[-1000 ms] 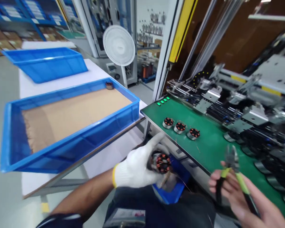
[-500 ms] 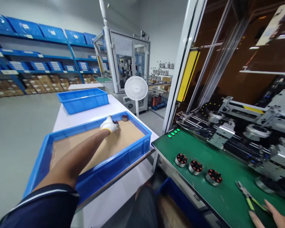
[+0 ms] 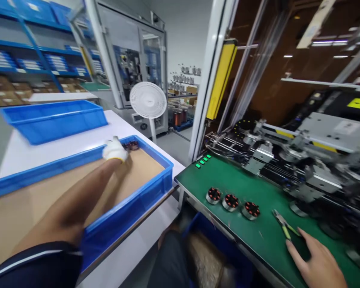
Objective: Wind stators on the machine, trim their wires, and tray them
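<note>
My left hand, in a white glove, is stretched out into the far corner of the near blue tray, which is lined with brown cardboard. Its fingertips are at two dark wound stators there; the fingers are blurred and seen from behind. My bare right hand lies flat on the green mat with its fingers stretched out. Its fingertips are just short of the green-handled pliers lying on the mat. Three stators with copper windings stand in a row on the mat, left of the pliers.
A second blue tray sits farther back on the white table. A white fan stands beyond the table. A winding machine fills the right behind the mat, with green lit buttons. A blue bin sits below near my knees.
One second ago my left hand held a stator near my lap and my right hand held the pliers. Since then the left arm reached into the tray's far corner, and the pliers were laid on the mat.
</note>
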The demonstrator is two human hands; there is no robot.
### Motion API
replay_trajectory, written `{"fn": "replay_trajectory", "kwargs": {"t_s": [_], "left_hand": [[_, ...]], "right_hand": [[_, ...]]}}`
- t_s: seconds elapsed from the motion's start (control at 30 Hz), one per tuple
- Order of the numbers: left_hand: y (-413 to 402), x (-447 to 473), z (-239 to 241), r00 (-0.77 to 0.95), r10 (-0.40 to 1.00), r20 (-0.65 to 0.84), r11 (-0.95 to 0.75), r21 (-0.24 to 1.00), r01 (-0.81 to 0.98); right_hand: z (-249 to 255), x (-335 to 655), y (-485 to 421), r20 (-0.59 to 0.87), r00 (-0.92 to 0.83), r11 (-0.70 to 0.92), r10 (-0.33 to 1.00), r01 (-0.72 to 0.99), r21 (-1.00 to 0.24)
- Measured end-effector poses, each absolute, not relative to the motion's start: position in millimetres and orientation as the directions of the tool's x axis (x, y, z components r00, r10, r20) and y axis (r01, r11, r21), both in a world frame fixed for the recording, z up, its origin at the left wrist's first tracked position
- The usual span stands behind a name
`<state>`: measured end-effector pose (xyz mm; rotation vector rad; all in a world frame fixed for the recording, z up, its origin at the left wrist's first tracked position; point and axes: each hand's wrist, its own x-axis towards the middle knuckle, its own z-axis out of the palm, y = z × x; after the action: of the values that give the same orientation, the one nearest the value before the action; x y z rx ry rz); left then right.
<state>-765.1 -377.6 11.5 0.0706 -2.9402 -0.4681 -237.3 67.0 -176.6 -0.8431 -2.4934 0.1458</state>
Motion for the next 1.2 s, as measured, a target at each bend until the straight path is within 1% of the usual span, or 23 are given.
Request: {"fn": "replay_trajectory", "kwargs": {"t_s": [0.07, 0.1, 0.13, 0.17, 0.2, 0.27, 0.33, 0.4, 0.5, 0.6, 0.67, 0.77, 0.9, 0.97, 1.03, 1.13, 1.2], "left_hand": [[-351.2, -752.7, 32.6, -0.974, 0.015, 0.226, 0.950, 0.301, 0.085], [-334.8, -744.0, 41.5, -0.962, 0.095, 0.255, 0.940, 0.296, 0.171], [-317.2, -733.1, 47.7, -0.944, 0.200, 0.263, 0.916, 0.291, 0.275], [-299.1, -720.1, 50.5, -0.913, 0.328, 0.241, 0.874, 0.288, 0.390], [-281.2, -705.4, 49.1, -0.867, 0.460, 0.194, 0.816, 0.292, 0.498], [-248.1, -674.7, 34.8, -0.725, 0.688, 0.026, 0.677, 0.338, 0.654], [-221.7, -648.5, 10.0, -0.592, 0.795, -0.134, 0.588, 0.412, 0.696], [-204.4, -630.5, -16.4, -0.471, 0.850, -0.235, 0.521, 0.506, 0.687], [-193.6, -617.3, -44.8, -0.332, 0.901, -0.279, 0.432, 0.655, 0.620], [-190.6, -612.7, -57.0, -0.277, 0.923, -0.267, 0.379, 0.760, 0.528], [-189.0, -609.9, -60.3, -0.293, 0.924, -0.246, 0.365, 0.798, 0.479], [-190.9, -601.4, -60.8, -0.382, 0.905, -0.185, 0.350, 0.835, 0.425], [-214.5, -573.4, -48.1, -0.526, 0.849, -0.050, 0.287, 0.880, 0.379], [-234.2, -548.5, -37.0, -0.573, 0.819, 0.032, 0.232, 0.895, 0.382], [-253.6, -517.5, -26.7, -0.580, 0.797, 0.168, 0.116, 0.900, 0.419], [-274.8, -471.7, -18.5, -0.501, 0.767, 0.400, -0.096, 0.845, 0.527], [-283.5, -449.8, -18.5, -0.419, 0.753, 0.507, -0.211, 0.789, 0.576]], "right_hand": [[-160.0, -245.5, 52.8, 0.426, -0.693, 0.808, 0.582, 0.548, -0.214], [-153.4, -249.2, 47.6, 0.438, -0.698, 0.818, 0.567, 0.538, -0.203], [-147.6, -252.0, 43.4, 0.465, -0.697, 0.832, 0.545, 0.520, -0.195], [-142.4, -253.6, 39.9, 0.504, -0.690, 0.846, 0.519, 0.498, -0.191], [-137.3, -254.0, 36.7, 0.553, -0.671, 0.859, 0.494, 0.474, -0.192], [-126.9, -251.6, 30.7, 0.654, -0.604, 0.874, 0.455, 0.443, -0.200], [-117.0, -247.4, 25.7, 0.722, -0.542, 0.880, 0.431, 0.431, -0.201], [-109.6, -244.3, 22.1, 0.756, -0.517, 0.888, 0.401, 0.421, -0.183], [-105.5, -244.5, 19.3, 0.786, -0.509, 0.911, 0.351, 0.378, -0.162], [-107.8, -248.1, 19.0, 0.797, -0.502, 0.925, 0.335, 0.337, -0.176], [-110.7, -250.0, 20.1, 0.797, -0.498, 0.927, 0.342, 0.319, -0.199], [-113.7, -250.3, 24.1, 0.797, -0.491, 0.928, 0.351, 0.298, -0.225], [-101.2, -250.8, 18.0, 0.827, -0.434, 0.925, 0.357, 0.286, -0.249], [-81.9, -252.9, -1.5, 0.826, -0.423, 0.926, 0.372, 0.227, -0.301], [-54.9, -256.0, -33.4, 0.789, -0.493, 0.922, 0.367, 0.083, -0.378], [-14.3, -261.6, -88.5, 0.716, -0.645, 0.859, 0.268, -0.177, -0.481], [2.8, -263.8, -116.6, 0.688, -0.689, 0.810, 0.228, -0.258, -0.527]]}}
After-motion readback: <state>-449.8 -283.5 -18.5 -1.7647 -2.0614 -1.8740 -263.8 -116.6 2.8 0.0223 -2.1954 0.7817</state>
